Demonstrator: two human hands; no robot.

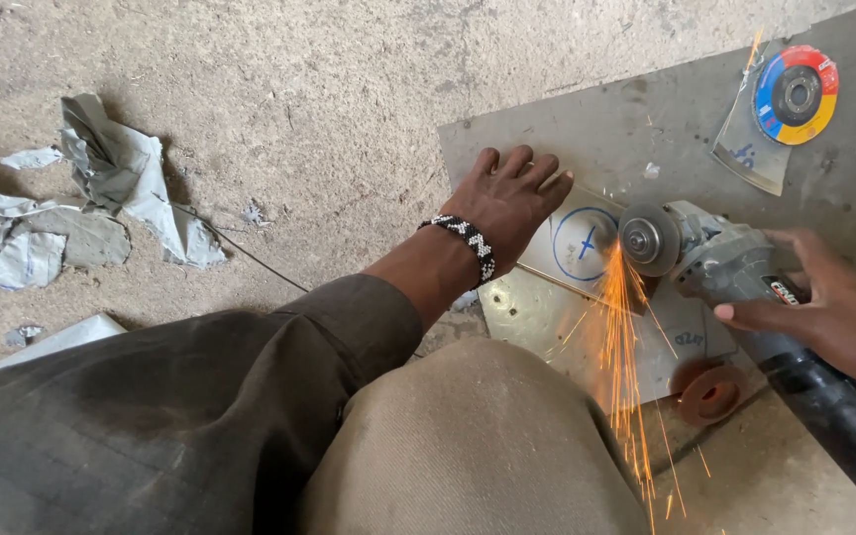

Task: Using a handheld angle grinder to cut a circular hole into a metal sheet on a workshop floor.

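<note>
Grinding into a small metal sheet (587,287) marked with a blue circle and cross, lying on a larger grey steel plate (666,129) on the ground. Angle grinder (735,267) tilted down, its spinning disc (650,239) touching the small sheet just right of the blue circle, orange sparks (621,347) streaming toward the camera. Right hand (834,307) wrapped around the grinder body, fingers curled in a firm grasp. Left hand (512,203) pressed flat and open on the small sheet's left edge, fingers spread, gripping nothing; beaded black-and-white bracelet (468,241) on that wrist, dark sleeve (250,396) behind it. Worn reddish disc (710,391) lying on the plate just beside the small sheet, below the grinder. Colourful flap disc (796,94) resting near the plate's far right, on a curved metal offcut (745,149). Torn grey paper scraps (101,208) scattered on the dusty concrete floor (299,99), well apart to the left.
</note>
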